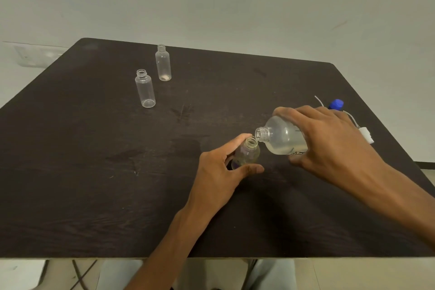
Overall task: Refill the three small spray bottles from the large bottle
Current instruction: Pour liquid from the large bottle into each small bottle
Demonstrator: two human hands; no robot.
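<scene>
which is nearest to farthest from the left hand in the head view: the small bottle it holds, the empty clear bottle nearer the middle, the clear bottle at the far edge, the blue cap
1. Small clear bottle, held in the left hand.
2. Empty clear plastic bottle, up and left of it.
3. and 4. Far clear bottle near the back edge, and the blue cap at far right: too close to call.

Dark table [94,172]; two small bottles [145,88], blue cap [336,104], white sprayer [366,133]

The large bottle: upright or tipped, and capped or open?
Tipped and open. The right hand holds the large bottle nearly on its side, its uncapped neck at the mouth of the small bottle.
</scene>
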